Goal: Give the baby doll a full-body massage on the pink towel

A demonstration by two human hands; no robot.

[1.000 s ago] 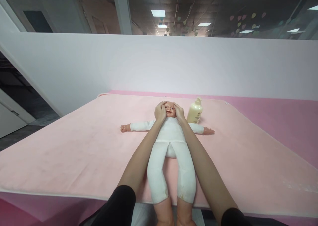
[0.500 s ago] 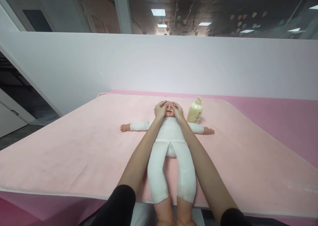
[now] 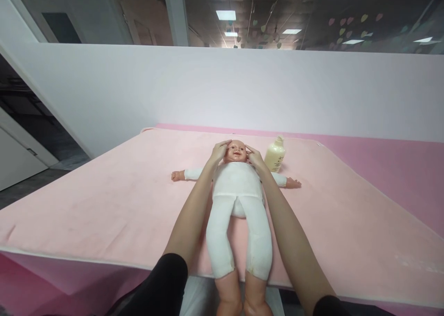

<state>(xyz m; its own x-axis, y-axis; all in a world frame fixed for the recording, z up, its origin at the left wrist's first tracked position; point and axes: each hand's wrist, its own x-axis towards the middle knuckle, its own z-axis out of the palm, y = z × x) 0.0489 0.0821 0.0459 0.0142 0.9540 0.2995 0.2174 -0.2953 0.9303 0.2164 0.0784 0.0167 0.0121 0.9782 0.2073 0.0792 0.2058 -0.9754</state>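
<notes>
A baby doll in a white cloth suit lies on its back, arms spread to both sides, its smiling face uncovered. My left hand touches the left side of the doll's head near the temple, fingers stretched out. On the other side of the head, my right hand rests its extended fingertips at the right temple. Neither hand grips anything. Just right of my right hand stands a pale yellow pump bottle, behind the doll's outstretched arm.
The doll lies on a pink padded mat with a white front edge. A white wall rises behind it, with glass above. Pink surface extends at the right. The doll's feet reach past the mat's front edge.
My hands have moved apart from over the doll's eyes and forehead to the sides of its head, so the face now shows. The view has shifted slightly.
</notes>
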